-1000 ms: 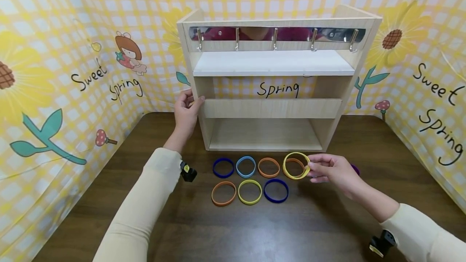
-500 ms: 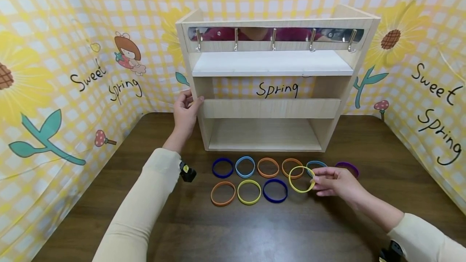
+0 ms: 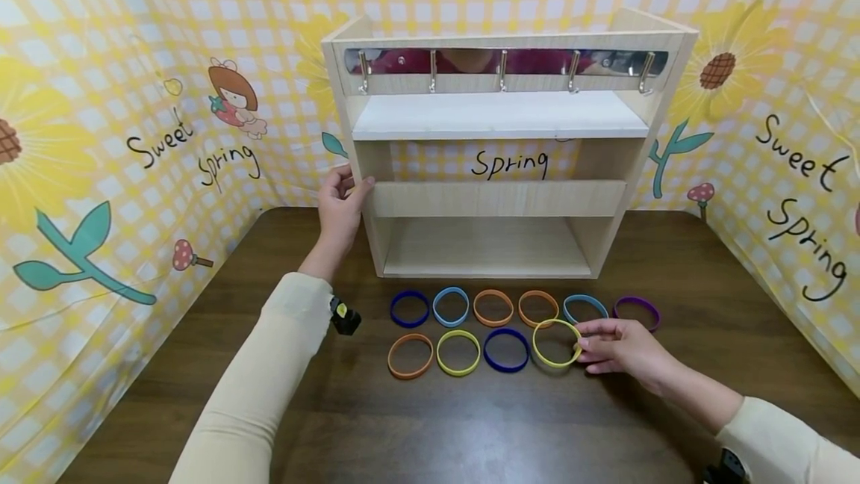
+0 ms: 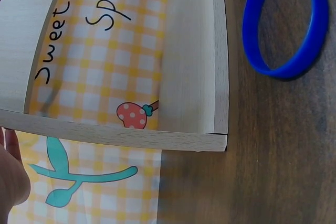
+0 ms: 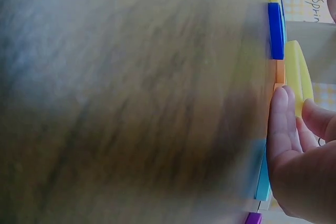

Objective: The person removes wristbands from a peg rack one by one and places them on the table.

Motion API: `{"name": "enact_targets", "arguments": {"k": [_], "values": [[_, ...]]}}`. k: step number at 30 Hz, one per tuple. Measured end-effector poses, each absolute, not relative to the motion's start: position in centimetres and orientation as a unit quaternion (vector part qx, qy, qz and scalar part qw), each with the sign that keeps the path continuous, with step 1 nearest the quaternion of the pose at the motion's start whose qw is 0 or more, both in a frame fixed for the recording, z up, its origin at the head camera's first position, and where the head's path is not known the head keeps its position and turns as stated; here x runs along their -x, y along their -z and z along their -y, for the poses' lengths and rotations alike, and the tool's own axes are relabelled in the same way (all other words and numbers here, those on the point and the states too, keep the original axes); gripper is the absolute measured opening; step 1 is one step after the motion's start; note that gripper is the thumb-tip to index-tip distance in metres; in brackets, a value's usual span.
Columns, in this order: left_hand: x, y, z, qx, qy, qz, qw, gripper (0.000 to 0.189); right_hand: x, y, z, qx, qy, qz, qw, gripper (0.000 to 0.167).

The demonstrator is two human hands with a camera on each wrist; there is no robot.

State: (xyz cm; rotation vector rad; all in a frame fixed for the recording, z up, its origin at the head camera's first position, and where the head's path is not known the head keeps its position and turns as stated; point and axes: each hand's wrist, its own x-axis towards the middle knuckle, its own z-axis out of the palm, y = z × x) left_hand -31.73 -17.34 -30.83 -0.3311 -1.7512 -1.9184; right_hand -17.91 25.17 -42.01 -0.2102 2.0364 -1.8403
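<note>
In the head view my right hand [image 3: 628, 349] pinches a yellow silicone wristband [image 3: 535, 346] by its right side, low over the table beside a dark blue wristband [image 3: 507, 370]. From the right wrist the yellow band [image 5: 299, 74] shows between thumb and fingers. My left hand [image 3: 341, 208] grips the left side panel of a light wooden shelf rack [image 3: 497, 200], thumb at the front edge and fingers partly hidden behind. Only a bit of that hand [image 4: 13, 179] appears at the left wrist view's edge.
Several wristbands lie in rows before the rack, among them a light blue one [image 3: 451, 322], an orange one [image 3: 410, 376] and a purple one [image 3: 637, 299]. A metal strip with hooks [image 3: 502, 72] runs along the rack's top. Patterned cloth [image 3: 134, 36] surrounds the brown table [image 3: 430, 432].
My right hand has brought the yellow wristband down and toward me, from over the orange band to beside the dark blue one, uncovering a light blue band. My left hand stays on the rack.
</note>
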Motion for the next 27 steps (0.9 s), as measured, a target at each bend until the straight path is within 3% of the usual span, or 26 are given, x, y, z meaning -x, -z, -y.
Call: {"name": "enact_targets", "arguments": {"k": [27], "values": [[31.88,30.90,17.30,0.122,0.713,0.639,0.262,0.039,17.68,42.30,-24.92,0.050,0.615,-0.765,0.184,0.046]]}}
